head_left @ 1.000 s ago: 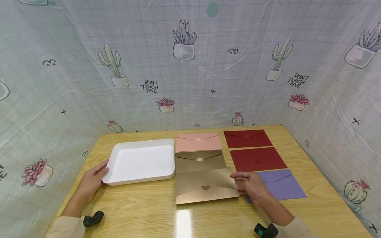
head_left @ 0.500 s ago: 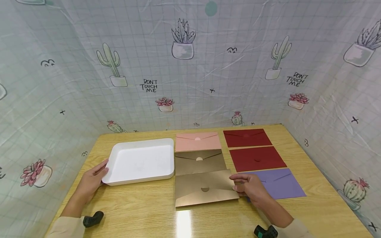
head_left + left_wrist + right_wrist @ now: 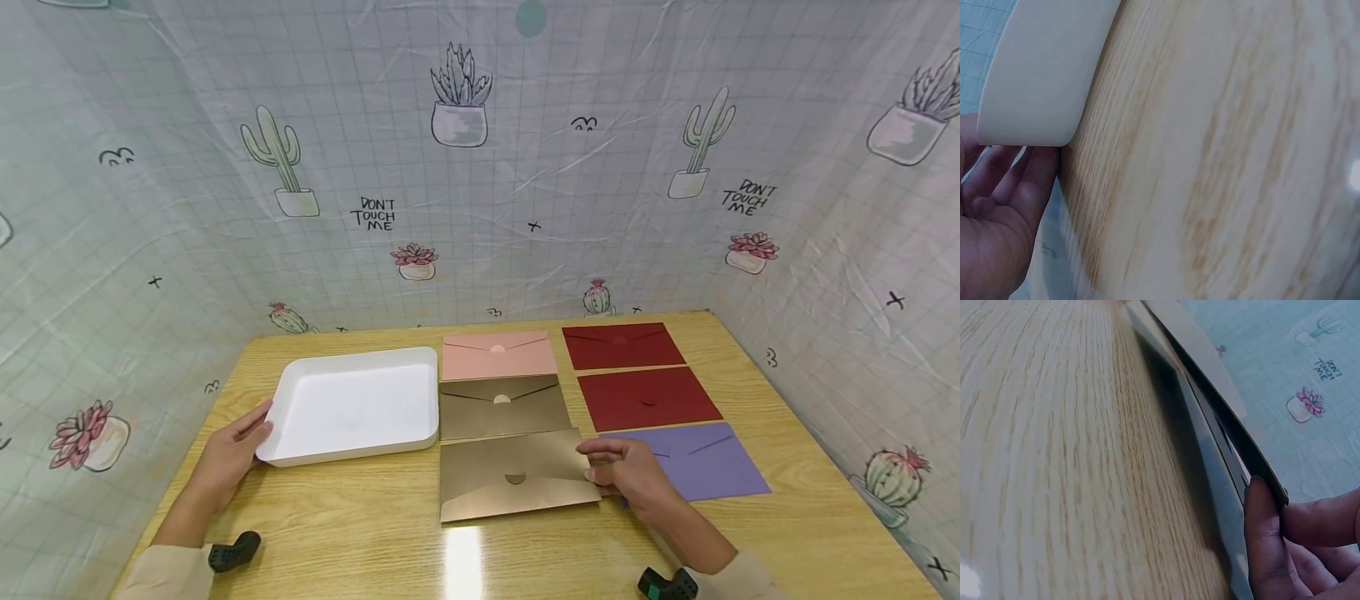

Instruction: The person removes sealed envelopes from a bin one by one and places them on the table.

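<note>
My left hand holds the left side of a white rectangular tray. In the left wrist view its fingers reach beneath the tray's corner, with the thumb partly cut off by the frame. With thumb and fingers, my right hand pinches the right edge of a gold envelope, whose rounded flap closure faces up. The right wrist view has this envelope edge-on and raised off the table at the pinched end. Part of a purple envelope is hidden under my right hand.
Behind the pinched envelope lie another gold envelope and a pink one. Two dark red envelopes, one far and one nearer, lie to the right. A patterned cloth surrounds the wooden table.
The pinched gold envelope has shifted slightly toward me, showing more of the gold one behind it. My left hand and the tray stay in place.
</note>
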Demonstrator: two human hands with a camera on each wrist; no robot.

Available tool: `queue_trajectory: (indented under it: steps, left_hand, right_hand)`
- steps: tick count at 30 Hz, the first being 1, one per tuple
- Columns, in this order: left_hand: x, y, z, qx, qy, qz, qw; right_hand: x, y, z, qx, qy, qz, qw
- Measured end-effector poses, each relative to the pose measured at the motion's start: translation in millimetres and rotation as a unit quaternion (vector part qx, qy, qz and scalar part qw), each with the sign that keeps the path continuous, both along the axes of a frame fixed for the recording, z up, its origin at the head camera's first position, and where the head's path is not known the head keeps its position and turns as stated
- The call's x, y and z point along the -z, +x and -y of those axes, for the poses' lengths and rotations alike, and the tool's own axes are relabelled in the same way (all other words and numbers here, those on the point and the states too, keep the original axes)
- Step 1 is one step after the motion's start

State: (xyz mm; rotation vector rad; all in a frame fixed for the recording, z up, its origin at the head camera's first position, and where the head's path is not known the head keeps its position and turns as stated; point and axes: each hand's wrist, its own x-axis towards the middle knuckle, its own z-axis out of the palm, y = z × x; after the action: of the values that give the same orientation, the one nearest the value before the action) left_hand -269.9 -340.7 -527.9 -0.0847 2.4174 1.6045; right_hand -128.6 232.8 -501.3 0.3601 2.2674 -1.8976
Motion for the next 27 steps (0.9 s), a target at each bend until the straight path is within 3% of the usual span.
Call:
queue_trajectory:
  steps: [27]
  left_hand:
    - [0.5, -0.9, -0.8, -0.004, -0.023, 0.0, 0.9997]
  right_hand:
    - [2.2, 0.1, 5.6, 0.0, 0.035, -0.011, 0.999]
